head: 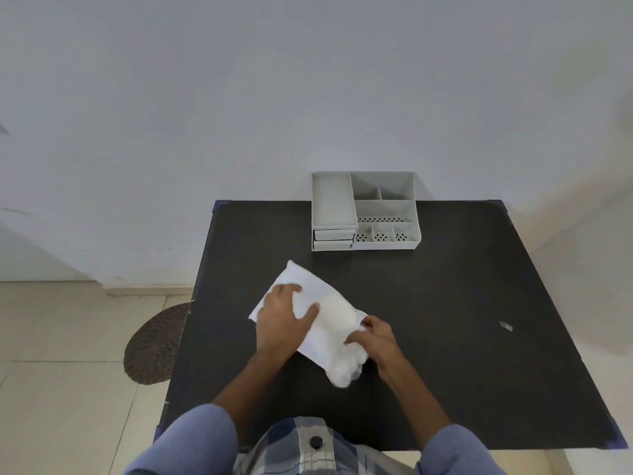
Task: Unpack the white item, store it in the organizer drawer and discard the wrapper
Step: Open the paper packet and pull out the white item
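Observation:
A white packet point(329, 313) lies slantwise on the black table point(445, 303), its wrapper still around the white item. My left hand point(284, 313) presses flat on the packet's upper left part, thumb spread across it. My right hand point(375, 335) pinches the wrapper at the packet's lower right end, where crumpled clear plastic point(346, 366) bulges out. The grey organizer point(364, 210) stands at the table's far edge against the wall, with two small drawers point(333, 238) stacked at its lower left, both pushed in.
The organizer has several open compartments, some with perforated floors. A small scrap point(506, 326) lies on the table's right side. A dark round mat point(157, 344) lies on the tiled floor left of the table. A white wall rises behind.

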